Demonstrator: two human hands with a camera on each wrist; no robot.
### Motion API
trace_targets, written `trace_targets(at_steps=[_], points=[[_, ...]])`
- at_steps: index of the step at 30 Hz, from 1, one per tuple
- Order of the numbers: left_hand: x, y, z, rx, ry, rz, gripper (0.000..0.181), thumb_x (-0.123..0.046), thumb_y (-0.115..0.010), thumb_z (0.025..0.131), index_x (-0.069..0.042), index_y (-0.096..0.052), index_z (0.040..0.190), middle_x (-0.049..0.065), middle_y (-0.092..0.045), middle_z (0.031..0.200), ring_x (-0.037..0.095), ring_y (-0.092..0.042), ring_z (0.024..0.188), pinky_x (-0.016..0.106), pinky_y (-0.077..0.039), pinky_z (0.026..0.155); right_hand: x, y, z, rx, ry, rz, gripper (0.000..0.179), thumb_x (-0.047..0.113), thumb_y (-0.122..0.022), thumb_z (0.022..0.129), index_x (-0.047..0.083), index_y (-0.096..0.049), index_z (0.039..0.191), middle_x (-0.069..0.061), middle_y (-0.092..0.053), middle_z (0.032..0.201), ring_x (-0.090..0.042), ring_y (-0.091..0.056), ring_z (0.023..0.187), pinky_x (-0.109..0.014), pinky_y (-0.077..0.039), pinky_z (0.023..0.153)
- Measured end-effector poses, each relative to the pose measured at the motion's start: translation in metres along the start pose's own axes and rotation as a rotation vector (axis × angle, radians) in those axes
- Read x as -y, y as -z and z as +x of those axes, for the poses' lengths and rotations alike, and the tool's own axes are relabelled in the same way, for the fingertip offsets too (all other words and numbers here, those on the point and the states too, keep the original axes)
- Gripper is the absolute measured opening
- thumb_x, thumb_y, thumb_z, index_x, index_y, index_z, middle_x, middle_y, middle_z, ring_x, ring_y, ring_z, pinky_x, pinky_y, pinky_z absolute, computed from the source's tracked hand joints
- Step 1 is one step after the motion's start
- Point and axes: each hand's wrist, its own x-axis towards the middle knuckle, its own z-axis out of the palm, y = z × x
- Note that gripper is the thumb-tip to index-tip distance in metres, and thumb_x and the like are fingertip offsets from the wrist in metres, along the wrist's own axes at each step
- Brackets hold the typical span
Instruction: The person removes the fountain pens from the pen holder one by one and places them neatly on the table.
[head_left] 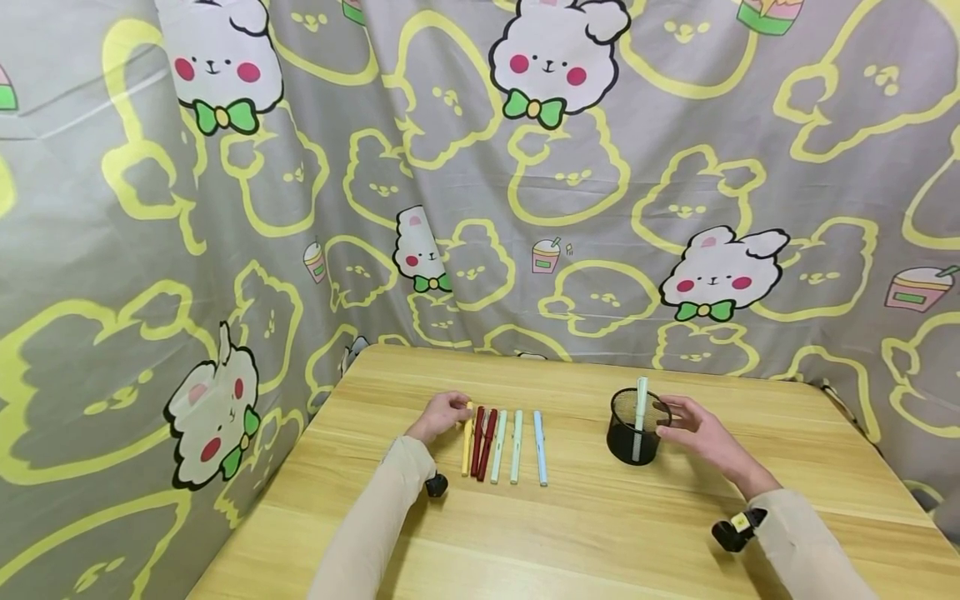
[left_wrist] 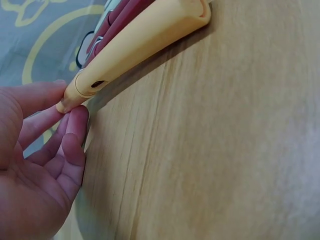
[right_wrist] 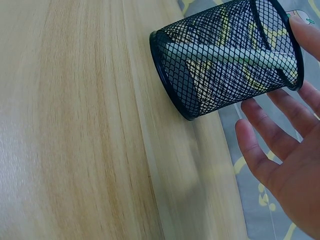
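Note:
My left hand point(head_left: 441, 415) pinches the far end of a yellow pen point(head_left: 467, 446) between thumb and fingertips; the left wrist view shows this closely. Beside that pen lie two dark red pens point(head_left: 487, 446), two pale green pens point(head_left: 517, 446) and a light blue pen point(head_left: 541, 450), side by side in a row. A black mesh pen holder point(head_left: 621, 442) stands upright to the right, with one pale green pen point(head_left: 642, 400) leaning inside. My right hand point(head_left: 701, 429) holds the holder's rim at its right side, thumb and fingers around it, the other fingers spread below in the right wrist view.
The wooden table point(head_left: 570, 542) carries all of this. A grey curtain point(head_left: 465, 183) with cartoon animals hangs behind it and on the left. Dark wrist cameras point(head_left: 735, 533) sit on both sleeves.

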Motion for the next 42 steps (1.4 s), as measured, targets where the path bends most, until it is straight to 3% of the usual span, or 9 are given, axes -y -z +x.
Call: trace_targets(at_steps=[18, 42], points=[[-0.0033, 0.0004, -0.0002, 0.024, 0.0, 0.078, 0.029, -0.01, -0.068, 0.087, 0.003, -0.063, 0.112, 0.008, -0.062, 0.095, 0.019, -0.059, 0.084, 0.03, -0.05, 0.069, 0.0013, -0.0016, 0.0009, 0.004, 0.004, 0.017, 0.059, 0.012, -0.064, 0.091, -0.005, -0.034, 0.139, -0.032, -0.038, 0.137, -0.043, -0.05, 0.112, -0.025, -0.049, 0.081], [-0.0069, 0.0004, -0.0015, 0.042, -0.002, 0.085, 0.023, -0.006, -0.067, 0.087, 0.001, -0.064, 0.109, 0.007, -0.062, 0.093, 0.018, -0.059, 0.083, 0.03, -0.049, 0.07, 0.0013, -0.001, -0.0004, 0.004, 0.001, 0.018, 0.059, 0.013, -0.064, 0.091, -0.005, -0.034, 0.139, -0.032, -0.039, 0.137, -0.043, -0.049, 0.112, -0.025, -0.049, 0.081]])
